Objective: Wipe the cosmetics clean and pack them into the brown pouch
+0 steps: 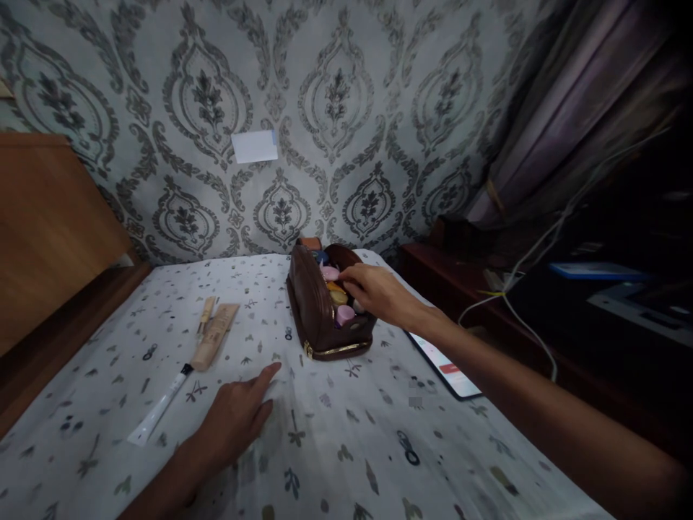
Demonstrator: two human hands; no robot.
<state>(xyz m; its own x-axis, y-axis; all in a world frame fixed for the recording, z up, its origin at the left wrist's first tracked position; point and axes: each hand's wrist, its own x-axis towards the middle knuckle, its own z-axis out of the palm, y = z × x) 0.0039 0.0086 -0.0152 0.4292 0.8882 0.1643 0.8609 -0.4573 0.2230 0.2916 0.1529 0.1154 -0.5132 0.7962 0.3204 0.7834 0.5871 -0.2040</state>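
A brown makeup bag [312, 307] stands unzipped on the patterned white sheet, with pink, yellow and dark blue items inside. My right hand [373, 290] reaches into its opening, fingers bent together beside a pink item [329, 273]; whatever they grip is hidden. Lower in the bag sits a round pink cap [345, 314]. My left hand [238, 408] hovers low over or rests on the sheet, index finger stretched out and thumb apart, holding nothing. Left of it lie a white tube with a black tip [162, 406], a beige squeeze tube [215, 336] and a smaller beige tube [206, 315].
Under my right forearm lies a tablet or phone [447, 366] with a lit screen. A wooden panel [48, 231] borders the left side. At right are white cables [533, 289], a blue-edged item [598, 271] and a curtain [574, 108]. A patterned wall [336, 180] stands behind.
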